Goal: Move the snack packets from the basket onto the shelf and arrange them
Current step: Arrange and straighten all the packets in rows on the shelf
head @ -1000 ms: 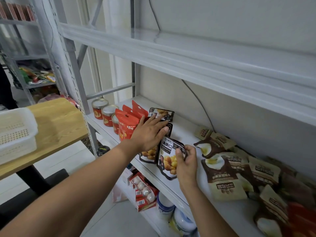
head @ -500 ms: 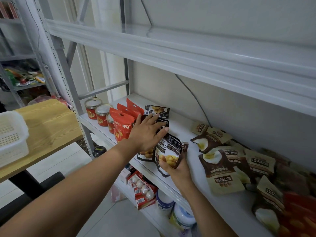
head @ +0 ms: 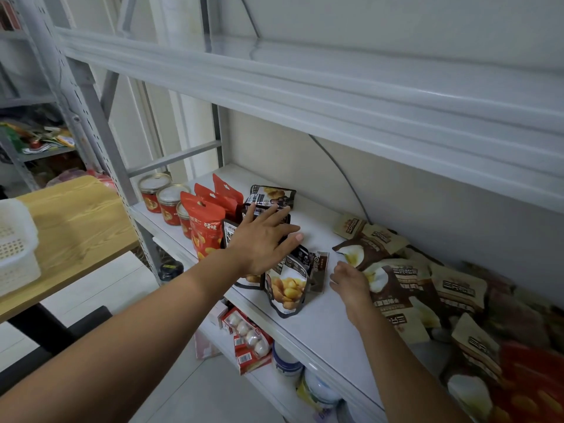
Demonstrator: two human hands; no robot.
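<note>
Head cam: we're at the shelf (head: pixel 320 319), arranging. Our left hand (head: pixel 262 239) is spread flat, fingers straight, pressing on top of the row of dark pkts (head: pixel 271 195) that runs from the front edge back toward the wall. Our right hand (head: pixel 348 280) sits low near the front edge, fingers loosely curled, nothing pinched as far as we can see.

Btwn the two hands is the chestnut pkt (head: pixel 287 290), first in that row, right at the shelf's front edge. It stands on its base, long axis vertical w/ a slight lean, face toward us. Right hand is nearer, just beside its right side, apart from it. Left hand is above and behind. Our call: squaring that pkt into line comes from the right.

Looks: glossy pouch, dark border, pale panel, yellow chestnuts printed on it, a bit crumpled, so prob. light and floppy.

Red pkts (head: pixel 204 227) stand left of the row, tins (head: pixel 160 198) beyond them at the left end. Brown-and-cream pkts (head: pixel 393 288) lie in a loose heap toward the right end. Basket (head: pixel 18 248) is well apart on the table (head: pixel 76 227); can't tell what's in it.
</note>
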